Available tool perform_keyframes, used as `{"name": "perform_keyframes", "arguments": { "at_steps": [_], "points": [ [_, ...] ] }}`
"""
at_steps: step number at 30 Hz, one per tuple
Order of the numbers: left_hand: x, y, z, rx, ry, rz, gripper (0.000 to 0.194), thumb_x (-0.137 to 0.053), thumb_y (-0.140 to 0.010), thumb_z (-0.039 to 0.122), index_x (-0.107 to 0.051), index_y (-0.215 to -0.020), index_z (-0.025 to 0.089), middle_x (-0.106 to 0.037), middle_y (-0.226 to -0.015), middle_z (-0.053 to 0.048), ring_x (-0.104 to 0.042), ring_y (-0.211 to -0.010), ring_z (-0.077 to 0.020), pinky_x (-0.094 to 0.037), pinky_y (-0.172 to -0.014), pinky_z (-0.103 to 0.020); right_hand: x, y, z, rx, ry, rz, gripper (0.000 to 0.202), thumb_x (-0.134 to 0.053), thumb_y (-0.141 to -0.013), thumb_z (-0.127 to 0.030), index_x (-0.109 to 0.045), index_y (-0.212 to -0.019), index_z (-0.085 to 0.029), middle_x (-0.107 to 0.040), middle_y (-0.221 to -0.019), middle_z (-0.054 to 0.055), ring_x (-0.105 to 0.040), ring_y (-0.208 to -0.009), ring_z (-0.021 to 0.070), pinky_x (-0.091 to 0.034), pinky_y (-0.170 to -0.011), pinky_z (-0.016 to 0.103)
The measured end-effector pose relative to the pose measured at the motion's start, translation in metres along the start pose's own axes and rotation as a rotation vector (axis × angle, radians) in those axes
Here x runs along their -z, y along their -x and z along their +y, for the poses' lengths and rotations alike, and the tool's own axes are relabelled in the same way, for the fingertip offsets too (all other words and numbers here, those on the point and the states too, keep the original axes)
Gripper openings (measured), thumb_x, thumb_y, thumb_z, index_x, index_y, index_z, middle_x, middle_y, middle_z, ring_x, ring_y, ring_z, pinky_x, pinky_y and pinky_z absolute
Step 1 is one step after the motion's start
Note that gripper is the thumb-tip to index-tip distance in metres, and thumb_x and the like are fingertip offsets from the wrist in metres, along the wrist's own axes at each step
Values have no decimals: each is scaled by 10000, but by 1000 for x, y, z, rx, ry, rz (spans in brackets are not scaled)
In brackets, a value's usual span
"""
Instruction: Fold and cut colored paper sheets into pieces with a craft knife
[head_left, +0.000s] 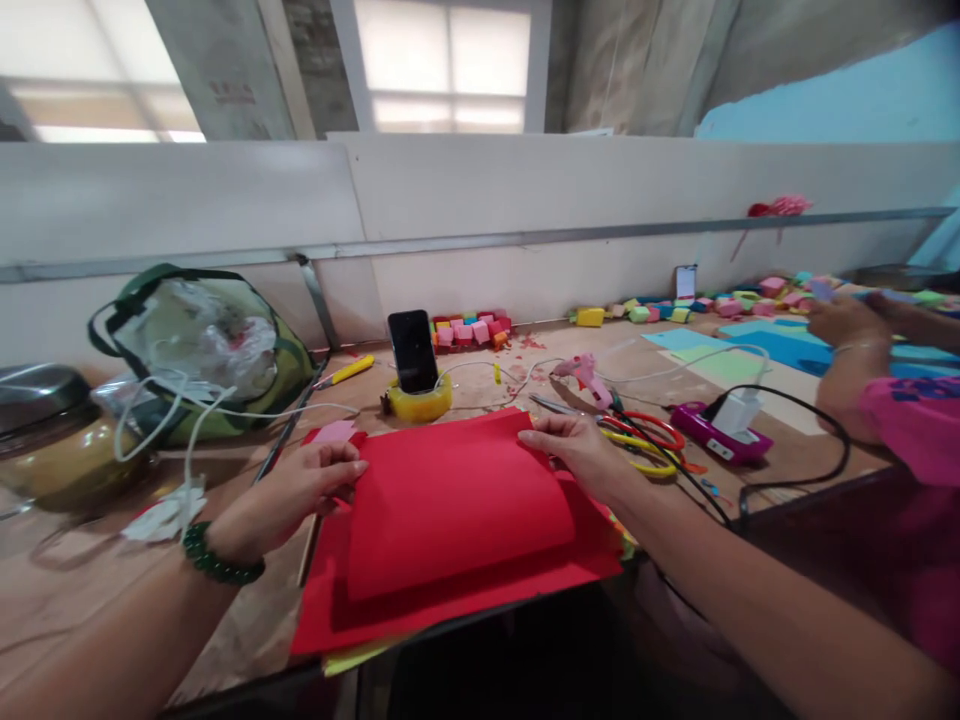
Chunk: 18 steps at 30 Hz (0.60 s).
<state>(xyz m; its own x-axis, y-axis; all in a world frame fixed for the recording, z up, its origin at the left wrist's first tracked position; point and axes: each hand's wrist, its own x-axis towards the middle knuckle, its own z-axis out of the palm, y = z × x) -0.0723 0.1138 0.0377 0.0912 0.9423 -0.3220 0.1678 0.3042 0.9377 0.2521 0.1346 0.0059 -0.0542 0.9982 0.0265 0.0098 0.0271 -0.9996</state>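
Note:
A red paper sheet (pixel 457 500) is held up by its upper corners, its middle bulging toward me. It hangs over a stack of red paper (pixel 322 620) at the table's front edge, with yellow sheets showing underneath. My left hand (pixel 304 495) pinches the upper left corner between thumb and fingers; a green bead bracelet is on that wrist. My right hand (pixel 581 450) pinches the upper right corner. Small pink and red paper pieces (pixel 334 432) lie just behind my left hand.
Behind the sheet are a phone (pixel 413 350) on a yellow tape roll (pixel 420 400), a yellow cutter (pixel 351 370), a pink glue gun (pixel 585 378), scissors (pixel 645 440) and a purple power strip (pixel 724 435). A green bag (pixel 285 375) and glass pot (pixel 60 450) stand left. Another person's hands (pixel 851 320) work at right.

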Motion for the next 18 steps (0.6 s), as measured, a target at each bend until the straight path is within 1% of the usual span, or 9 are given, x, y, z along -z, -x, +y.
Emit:
{"name": "perform_keyframes", "arguments": {
  "at_steps": [4,8,10,12,14,15,18],
  "points": [
    [-4,2,3,1,-27,22,416,-847,-558,339,-533,-770,168,-515,-554,84,-487,-444,-67,-371,-427,-152,-2,-6,8,3,96,-23,350,-803,-614,-470,-632,-623,-164,-522,-498,-63,-393,-444,56,-270,-443,210],
    [-6,-7,-1,-8,-143,14,401,-797,-565,380,-530,-779,171,-509,-585,72,-499,-477,-89,-354,-451,-176,-1,-15,18,28,230,-19,334,-774,-630,-455,-614,-721,-176,-558,-529,-57,-437,-455,80,-291,-451,228],
    [-6,-14,-7,-43,-301,39,357,-730,-602,421,-514,-755,181,-485,-579,72,-476,-481,-100,-332,-456,-195,0,-17,22,39,316,-15,338,-764,-632,-426,-600,-804,-185,-566,-524,-61,-462,-452,100,-310,-456,240],
    [-6,-21,-13,-143,-523,67,294,-646,-653,437,-504,-713,187,-479,-586,57,-461,-513,-117,-326,-482,-219,1,-18,23,57,415,-15,354,-757,-637,-379,-586,-882,-188,-571,-523,-65,-478,-459,115,-326,-468,251],
    [-5,-27,-17,-245,-704,77,238,-583,-689,416,-513,-685,188,-504,-615,33,-475,-575,-140,-343,-532,-244,1,-16,23,86,511,-22,372,-740,-656,-336,-574,-953,-187,-592,-550,-60,-499,-487,126,-342,-493,260],
    [-5,-28,-19,-271,-758,74,214,-564,-700,397,-517,-676,189,-522,-632,22,-486,-605,-151,-353,-558,-254,1,-15,22,103,556,-30,384,-728,-669,-321,-567,-991,-186,-602,-567,-57,-511,-504,132,-353,-510,265],
    [-5,-31,-22,-270,-834,49,155,-532,-719,336,-510,-654,197,-557,-651,4,-512,-638,-168,-370,-601,-271,-2,-10,20,149,673,-54,420,-690,-710,-295,-547,-1088,-184,-608,-606,-54,-551,-572,155,-389,-585,283]
  ]
}}
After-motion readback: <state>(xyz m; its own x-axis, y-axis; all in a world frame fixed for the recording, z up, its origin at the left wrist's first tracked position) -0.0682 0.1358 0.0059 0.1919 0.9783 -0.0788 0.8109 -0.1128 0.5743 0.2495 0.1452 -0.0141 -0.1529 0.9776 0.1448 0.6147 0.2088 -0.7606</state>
